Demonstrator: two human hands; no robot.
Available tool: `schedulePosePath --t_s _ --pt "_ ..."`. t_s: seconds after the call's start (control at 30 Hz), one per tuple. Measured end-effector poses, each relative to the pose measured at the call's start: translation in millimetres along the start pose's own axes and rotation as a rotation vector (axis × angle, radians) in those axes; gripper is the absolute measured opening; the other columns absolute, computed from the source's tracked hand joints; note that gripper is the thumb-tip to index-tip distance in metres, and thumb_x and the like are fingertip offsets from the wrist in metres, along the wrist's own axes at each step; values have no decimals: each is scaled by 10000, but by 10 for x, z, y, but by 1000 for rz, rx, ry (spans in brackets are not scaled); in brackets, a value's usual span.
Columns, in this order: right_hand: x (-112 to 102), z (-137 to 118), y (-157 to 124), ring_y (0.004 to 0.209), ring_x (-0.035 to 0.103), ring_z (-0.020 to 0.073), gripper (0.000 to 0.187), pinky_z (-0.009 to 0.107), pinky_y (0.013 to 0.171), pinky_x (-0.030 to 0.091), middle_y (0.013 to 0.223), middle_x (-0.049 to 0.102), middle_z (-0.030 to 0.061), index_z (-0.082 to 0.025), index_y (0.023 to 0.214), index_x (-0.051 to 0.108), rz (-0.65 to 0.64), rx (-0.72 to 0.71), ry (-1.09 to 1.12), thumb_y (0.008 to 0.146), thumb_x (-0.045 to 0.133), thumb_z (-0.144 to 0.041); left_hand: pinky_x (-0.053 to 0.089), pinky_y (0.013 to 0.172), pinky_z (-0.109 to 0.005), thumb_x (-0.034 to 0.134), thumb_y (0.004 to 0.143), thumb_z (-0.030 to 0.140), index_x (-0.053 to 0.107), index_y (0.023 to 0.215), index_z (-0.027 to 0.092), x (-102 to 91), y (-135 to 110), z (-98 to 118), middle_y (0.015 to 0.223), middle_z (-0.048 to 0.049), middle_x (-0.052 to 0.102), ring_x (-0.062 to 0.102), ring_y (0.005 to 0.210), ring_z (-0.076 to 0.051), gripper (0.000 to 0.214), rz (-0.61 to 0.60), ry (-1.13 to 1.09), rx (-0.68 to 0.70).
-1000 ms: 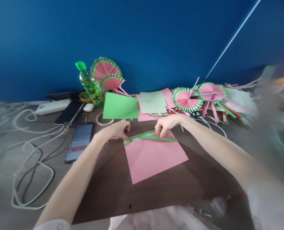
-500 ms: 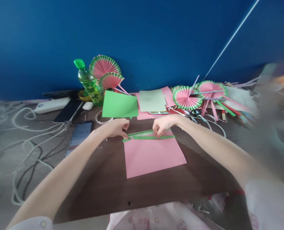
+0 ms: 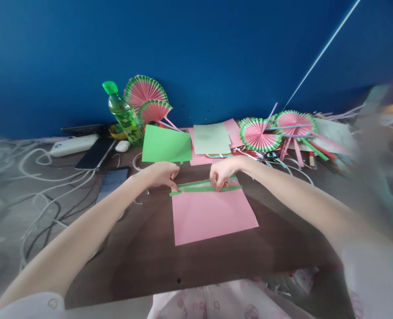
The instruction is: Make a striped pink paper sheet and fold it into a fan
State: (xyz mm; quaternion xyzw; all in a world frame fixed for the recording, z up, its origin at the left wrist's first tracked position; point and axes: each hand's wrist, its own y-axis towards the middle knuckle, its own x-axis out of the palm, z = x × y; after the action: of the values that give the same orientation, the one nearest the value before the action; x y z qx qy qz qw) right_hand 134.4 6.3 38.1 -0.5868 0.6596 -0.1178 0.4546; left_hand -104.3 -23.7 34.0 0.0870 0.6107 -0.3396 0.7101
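A pink paper sheet (image 3: 213,215) lies flat on the dark table, with a narrow green paper strip (image 3: 199,188) along its far edge. A second green line runs just behind the strip, with a paler band between them. At the strip's left end is my left hand (image 3: 165,173), its thumb and fingertips closed together on the edge. My right hand (image 3: 223,172) has its fingers curled in a pinch on the strip, right of its middle. The fingers hide part of the strip.
Behind the hands lie a green sheet (image 3: 166,144) and a pale sheet (image 3: 211,139) on pink paper. Pleated pink-and-green fans (image 3: 261,134) stand at the right, others (image 3: 146,94) at the back left beside a green bottle (image 3: 125,113). Phones and white cables (image 3: 44,177) fill the left.
The left fingers have drawn down closer to the strip's left end. My right hand stays at nearly the same spot on the strip. The pink sheet has barely moved.
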Motion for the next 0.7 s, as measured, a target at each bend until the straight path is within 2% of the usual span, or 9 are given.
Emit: schedulePosePath --t_s 0.17,0.33,0.53,0.7 --pt "-16 -16 34 550 552 121 416 241 542 423 557 574 -4 -119 749 655 -30 22 -36 539 688 -478 245 525 -220 695 606 407 454 599 184 -13 13 3 633 28 510 469 619 -122 329 0 25 -3" --pt "-17 -47 24 552 544 124 456 242 543 402 547 577 2 -117 762 652 -20 26 -76 553 668 -521 266 529 -210 682 608 422 476 629 184 26 -22 -9 654 35 519 474 623 -112 316 17 -97 -62" --pt "-9 -66 37 509 509 109 353 239 523 380 512 551 -10 -128 723 639 -4 16 -126 612 625 -463 255 527 -212 695 583 392 458 620 183 44 -21 2 640 42 492 448 612 -111 319 9 -69 -65" --pt "30 -82 23 505 494 112 286 242 511 367 497 517 -20 -140 669 617 71 -2 -171 605 623 -419 253 536 -210 691 583 413 447 611 184 50 12 -36 635 42 496 443 620 -113 336 3 -55 -36"
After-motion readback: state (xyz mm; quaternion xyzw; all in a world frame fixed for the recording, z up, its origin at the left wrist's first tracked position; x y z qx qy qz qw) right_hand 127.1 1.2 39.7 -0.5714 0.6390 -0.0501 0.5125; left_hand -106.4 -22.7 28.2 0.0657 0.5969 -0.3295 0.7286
